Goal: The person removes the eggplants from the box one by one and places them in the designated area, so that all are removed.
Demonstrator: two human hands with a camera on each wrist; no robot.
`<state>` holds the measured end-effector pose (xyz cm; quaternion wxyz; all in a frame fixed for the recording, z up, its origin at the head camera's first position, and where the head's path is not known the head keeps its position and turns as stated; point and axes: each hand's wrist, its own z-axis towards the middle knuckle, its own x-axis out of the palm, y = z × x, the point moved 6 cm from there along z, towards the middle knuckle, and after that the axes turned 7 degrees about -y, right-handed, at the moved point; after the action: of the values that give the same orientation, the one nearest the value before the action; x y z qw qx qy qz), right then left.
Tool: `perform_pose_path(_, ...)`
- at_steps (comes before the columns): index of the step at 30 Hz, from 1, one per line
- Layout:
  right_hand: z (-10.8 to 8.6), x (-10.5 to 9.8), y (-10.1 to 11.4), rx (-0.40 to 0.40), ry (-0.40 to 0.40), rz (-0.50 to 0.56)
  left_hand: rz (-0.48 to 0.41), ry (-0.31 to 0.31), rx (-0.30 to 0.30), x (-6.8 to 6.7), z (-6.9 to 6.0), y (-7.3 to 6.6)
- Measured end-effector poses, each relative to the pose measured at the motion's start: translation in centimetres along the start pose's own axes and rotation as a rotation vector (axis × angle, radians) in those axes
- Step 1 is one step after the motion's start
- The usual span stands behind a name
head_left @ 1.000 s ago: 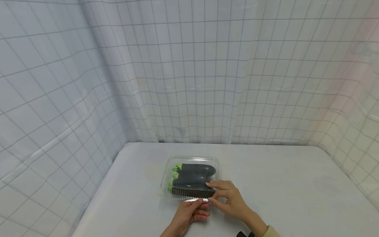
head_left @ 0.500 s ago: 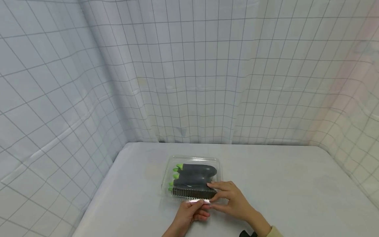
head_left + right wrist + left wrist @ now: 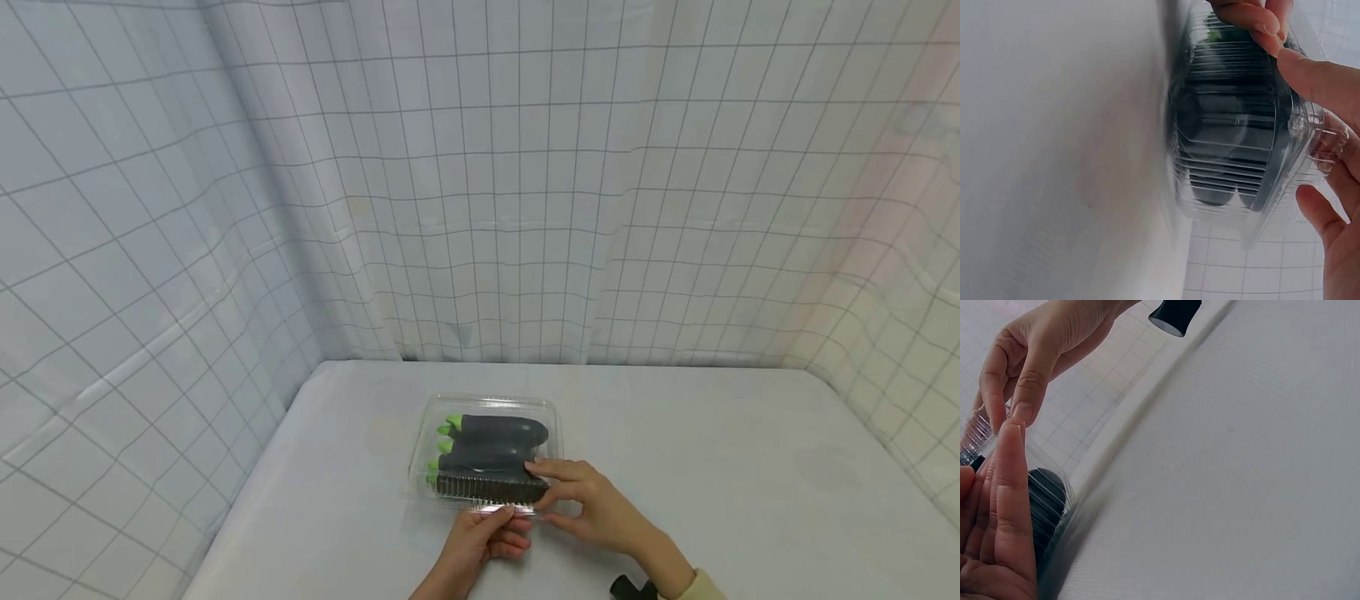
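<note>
Several dark eggplants [image 3: 498,429] with green stems lie side by side inside a clear plastic clamshell box [image 3: 491,405]. The box stands on the white tabletop, its lid down over them. At the front rim, my left hand [image 3: 480,537] pinches the edge, thumb on top and fingers below. To its right, my right hand [image 3: 596,508] grips the front right corner, with other fingers bent over the lid [image 3: 1329,140]. The right wrist view shows the box's ribbed side wall [image 3: 1222,140] and both hands close together at the rim.
A white table [image 3: 712,450] spreads around the box. White curtains with a grey grid [image 3: 480,192] enclose the back and sides. A short black cylinder [image 3: 632,587] sits beside the right wrist, near a pale yellow sleeve [image 3: 701,586].
My right hand has shifted slightly right along the front rim, its thumb now a little farther from my left hand. My left hand and the box have stayed nearly still.
</note>
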<state>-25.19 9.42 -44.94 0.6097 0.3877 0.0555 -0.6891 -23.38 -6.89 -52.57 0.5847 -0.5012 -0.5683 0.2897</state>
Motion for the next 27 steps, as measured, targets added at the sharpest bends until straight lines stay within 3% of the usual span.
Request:
perform_pose_path(14, 0.05, -0.65, -0.03, 0.056, 0.053, 0.048, 0.003, 0.007, 0.01, -0.2, 0.17, 0.17)
perform_pose_path(27, 0.2, -0.77, 0.21, 0.041, -0.028, -0.021, 0.013, -0.002, 0.003, -0.15, 0.31, 0.08)
